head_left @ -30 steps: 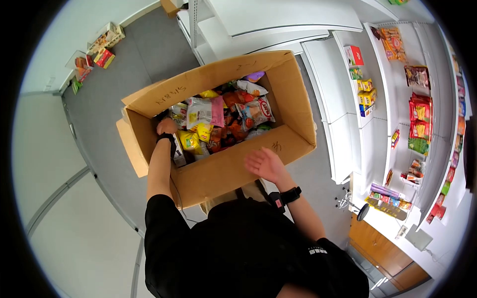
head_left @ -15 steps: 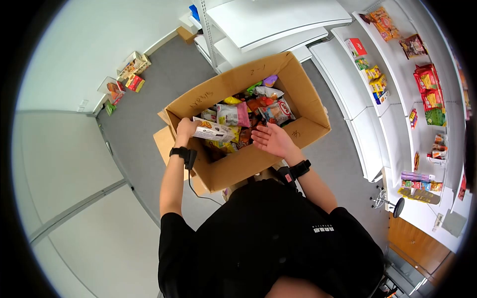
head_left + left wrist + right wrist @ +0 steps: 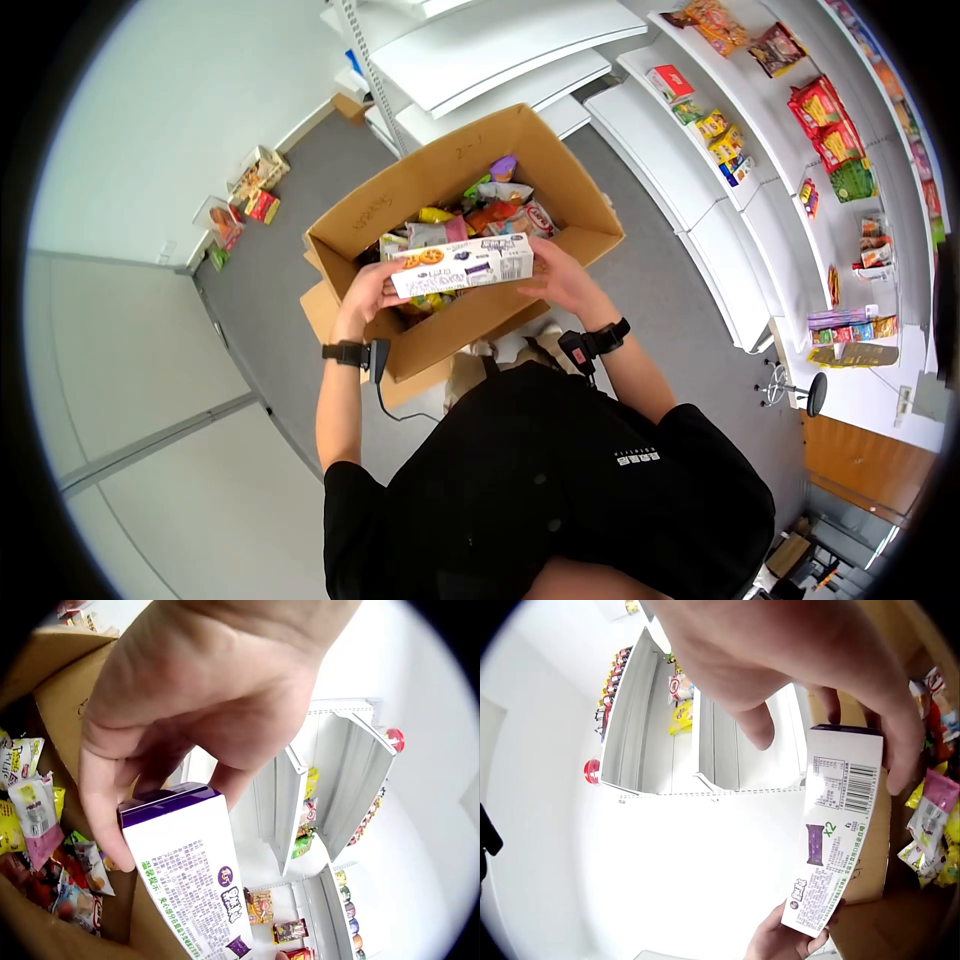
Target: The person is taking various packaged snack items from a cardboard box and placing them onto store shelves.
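Observation:
My left hand (image 3: 372,290) grips one end of a long white snack box (image 3: 465,265) with purple ends and round biscuits pictured on it. In the left wrist view, fingers and thumb lie on opposite sides of the snack box (image 3: 196,892). My right hand (image 3: 568,280) is at the other end. Its fingers (image 3: 901,754) reach along one edge there, while the thumb stands apart from the box. Below is an open cardboard carton (image 3: 470,325) with bagged snacks (image 3: 500,215) inside, partly hidden by the snack box.
White shelves (image 3: 650,180) stand ahead and to the right, some holding packets (image 3: 825,120). More packaged goods (image 3: 257,185) lie on the floor by the left wall. A cable (image 3: 408,415) hangs from the left wrist camera. A stool (image 3: 815,394) is at the right.
My left hand has lifted the snack box out of the carton and brought it level across the opening. My right hand has come from beside the carton to the box's other end.

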A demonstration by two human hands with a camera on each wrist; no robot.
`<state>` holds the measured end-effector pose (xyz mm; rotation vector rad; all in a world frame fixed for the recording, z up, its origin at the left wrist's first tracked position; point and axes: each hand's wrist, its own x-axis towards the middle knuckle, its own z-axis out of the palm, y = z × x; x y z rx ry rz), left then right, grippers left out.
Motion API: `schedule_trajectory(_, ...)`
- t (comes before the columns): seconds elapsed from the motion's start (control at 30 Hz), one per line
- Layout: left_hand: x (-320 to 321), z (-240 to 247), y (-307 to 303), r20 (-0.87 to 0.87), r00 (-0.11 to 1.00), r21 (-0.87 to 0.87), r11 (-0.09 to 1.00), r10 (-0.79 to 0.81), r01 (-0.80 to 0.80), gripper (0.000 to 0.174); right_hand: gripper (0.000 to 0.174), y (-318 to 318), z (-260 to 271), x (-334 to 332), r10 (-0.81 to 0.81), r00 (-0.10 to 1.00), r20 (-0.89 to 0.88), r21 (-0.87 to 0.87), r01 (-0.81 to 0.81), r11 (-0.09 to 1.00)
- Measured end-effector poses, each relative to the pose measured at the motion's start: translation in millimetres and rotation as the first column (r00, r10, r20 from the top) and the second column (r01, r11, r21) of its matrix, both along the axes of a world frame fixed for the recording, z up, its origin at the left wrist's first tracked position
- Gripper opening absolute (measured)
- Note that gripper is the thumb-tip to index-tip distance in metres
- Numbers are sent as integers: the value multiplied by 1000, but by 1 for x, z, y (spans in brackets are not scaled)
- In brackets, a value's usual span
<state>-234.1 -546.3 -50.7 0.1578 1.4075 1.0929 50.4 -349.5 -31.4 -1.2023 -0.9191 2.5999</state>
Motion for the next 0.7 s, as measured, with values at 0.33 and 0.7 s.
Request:
schedule_trajectory(0.33, 208, 35, 90, -40, 925, 191, 906, -377, 378, 56, 45, 36, 21, 231, -529, 842, -103, 103, 538, 837)
schedule_trajectory(0.7, 441, 69, 234, -247, 378, 349, 282, -892, 894, 64, 35, 39, 35, 467, -865, 338, -372, 92, 940, 328)
